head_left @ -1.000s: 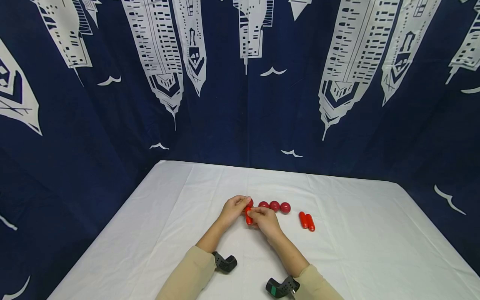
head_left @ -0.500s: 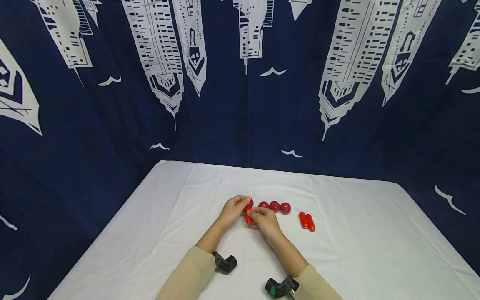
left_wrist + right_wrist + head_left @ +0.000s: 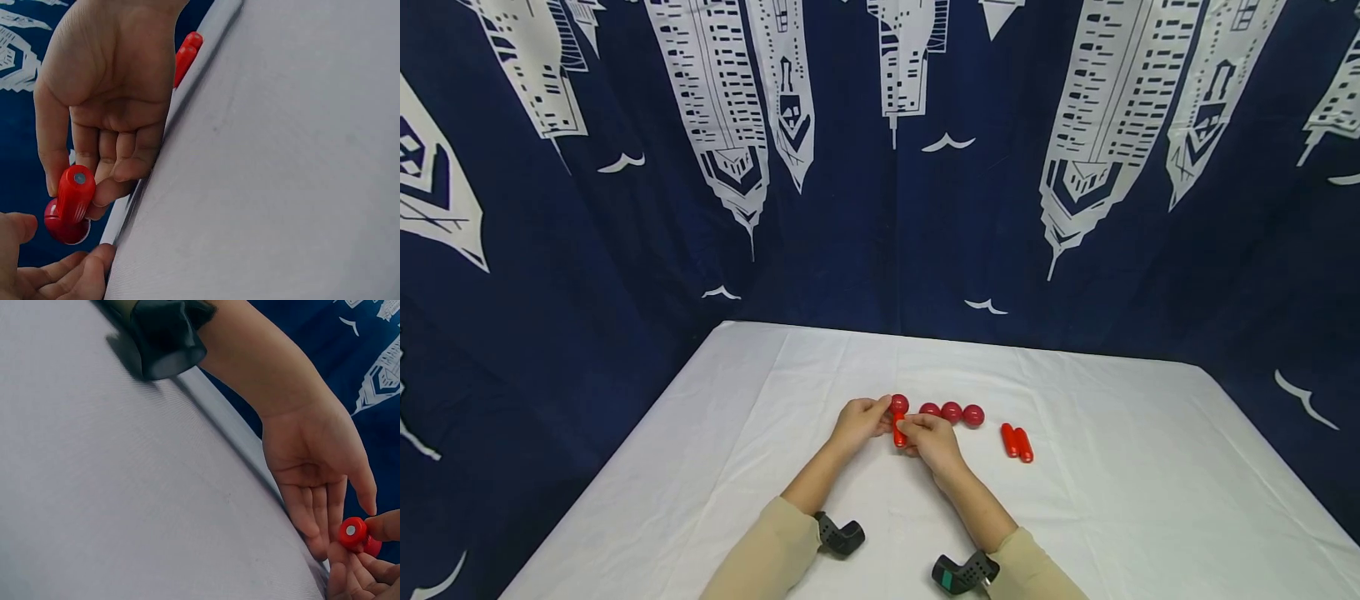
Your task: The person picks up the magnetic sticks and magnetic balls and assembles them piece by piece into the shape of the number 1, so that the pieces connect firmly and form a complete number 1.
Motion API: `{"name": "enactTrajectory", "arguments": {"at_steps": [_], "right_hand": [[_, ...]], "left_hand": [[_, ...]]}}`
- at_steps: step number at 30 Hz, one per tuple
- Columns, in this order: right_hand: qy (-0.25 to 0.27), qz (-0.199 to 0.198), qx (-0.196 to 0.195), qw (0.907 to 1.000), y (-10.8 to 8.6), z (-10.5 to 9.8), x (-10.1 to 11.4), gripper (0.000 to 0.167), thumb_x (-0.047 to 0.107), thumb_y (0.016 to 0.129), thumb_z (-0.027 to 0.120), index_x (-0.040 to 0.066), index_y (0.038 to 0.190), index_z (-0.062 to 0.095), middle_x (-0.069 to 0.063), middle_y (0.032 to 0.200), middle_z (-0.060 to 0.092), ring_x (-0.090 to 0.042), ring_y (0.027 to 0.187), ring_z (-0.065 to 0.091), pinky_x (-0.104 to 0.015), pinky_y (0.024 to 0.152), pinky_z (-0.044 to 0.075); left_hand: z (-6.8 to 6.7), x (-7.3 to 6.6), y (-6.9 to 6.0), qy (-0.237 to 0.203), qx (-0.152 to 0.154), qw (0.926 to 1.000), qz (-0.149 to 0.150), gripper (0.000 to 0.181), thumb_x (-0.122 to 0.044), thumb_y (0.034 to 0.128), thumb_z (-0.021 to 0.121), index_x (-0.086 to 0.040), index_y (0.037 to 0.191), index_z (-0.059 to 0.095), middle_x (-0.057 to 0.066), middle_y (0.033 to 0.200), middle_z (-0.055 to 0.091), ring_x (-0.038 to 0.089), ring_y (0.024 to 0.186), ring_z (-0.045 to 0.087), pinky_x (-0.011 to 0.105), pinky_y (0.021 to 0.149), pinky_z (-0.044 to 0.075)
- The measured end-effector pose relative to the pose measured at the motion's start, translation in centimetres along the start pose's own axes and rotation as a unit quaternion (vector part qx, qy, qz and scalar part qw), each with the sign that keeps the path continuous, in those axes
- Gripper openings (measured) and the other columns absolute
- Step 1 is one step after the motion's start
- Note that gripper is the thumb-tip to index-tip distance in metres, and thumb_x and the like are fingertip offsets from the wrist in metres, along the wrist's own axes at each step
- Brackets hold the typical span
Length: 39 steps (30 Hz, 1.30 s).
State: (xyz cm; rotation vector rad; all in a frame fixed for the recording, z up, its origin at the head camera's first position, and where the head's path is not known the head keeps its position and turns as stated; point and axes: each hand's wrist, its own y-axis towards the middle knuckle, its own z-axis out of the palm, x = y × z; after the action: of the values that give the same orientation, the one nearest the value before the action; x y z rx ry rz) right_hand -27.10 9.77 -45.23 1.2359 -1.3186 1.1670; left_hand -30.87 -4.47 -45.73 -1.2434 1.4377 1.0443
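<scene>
Between thumb and fingers, my right hand pinches a red rod, with a dark red ball at its far end. My left hand is just left of the ball. The left wrist view shows a gap between the left thumb and the ball, and relaxed fingers on the left hand. One end of the rod has a small grey disc. In the right wrist view the rod is in the right hand's pinch, partly hiding the ball.
Three dark red balls lie in a row just right and beyond the right hand. Further right, two red rods lie side by side on the white tabletop. A dark blue patterned cloth hangs behind.
My left hand has let go of the ball and shifted slightly left, uncovering more of it. The right hand keeps its pinch on the rod in nearly the same place.
</scene>
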Motion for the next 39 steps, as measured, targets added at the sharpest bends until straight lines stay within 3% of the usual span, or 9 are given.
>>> {"name": "enactTrajectory", "arguments": {"at_steps": [11, 21, 32, 39], "right_hand": [[-0.01, -0.009, 0.004, 0.9999, -0.2, -0.1, -0.1, 0.031, 0.01, 0.092, 0.063, -0.015, 0.111, 0.061, -0.009, 0.083, 0.064, -0.012, 0.064, 0.059, -0.023, 0.059, 0.054], [-0.016, -0.014, 0.001, 0.9998, -0.2, 0.0, -0.3, 0.028, 0.009, 0.092, 0.063, -0.013, 0.108, 0.063, -0.01, 0.085, 0.064, -0.013, 0.065, 0.059, -0.024, 0.061, 0.054], [-0.024, -0.018, 0.009, 0.9995, -0.3, -0.2, -0.5, 0.03, 0.013, 0.093, 0.065, -0.012, 0.109, 0.064, -0.008, 0.086, 0.067, -0.012, 0.069, 0.06, -0.024, 0.062, 0.055], [-0.024, -0.025, 0.022, 0.9992, -1.6, -0.3, 1.4, 0.028, 0.008, 0.094, 0.064, -0.017, 0.108, 0.062, -0.017, 0.091, 0.068, -0.017, 0.07, 0.062, -0.032, 0.066, 0.057]], "left_hand": [[0.0, -0.9, -1.4, -0.033, 0.017, 0.9963, -0.077, 0.036, -0.024, 0.0975, 0.057, 0.012, 0.097, 0.067, 0.008, 0.072, 0.068, 0.009, 0.061, 0.064, 0.021, 0.06, 0.057], [0.3, -0.6, -1.8, -0.038, 0.04, 0.9948, -0.086, 0.032, -0.018, 0.0967, 0.058, 0.013, 0.1, 0.065, 0.006, 0.07, 0.067, 0.008, 0.06, 0.063, 0.022, 0.061, 0.057], [0.4, -0.2, -1.8, -0.078, 0.062, 0.9904, -0.096, 0.035, -0.019, 0.0972, 0.058, 0.014, 0.104, 0.066, 0.007, 0.073, 0.069, 0.007, 0.06, 0.064, 0.018, 0.059, 0.055], [-0.1, 0.2, -1.7, -0.071, 0.078, 0.9899, -0.095, 0.038, -0.025, 0.0961, 0.062, 0.012, 0.104, 0.068, 0.008, 0.077, 0.071, 0.009, 0.067, 0.067, 0.019, 0.063, 0.056]]}}
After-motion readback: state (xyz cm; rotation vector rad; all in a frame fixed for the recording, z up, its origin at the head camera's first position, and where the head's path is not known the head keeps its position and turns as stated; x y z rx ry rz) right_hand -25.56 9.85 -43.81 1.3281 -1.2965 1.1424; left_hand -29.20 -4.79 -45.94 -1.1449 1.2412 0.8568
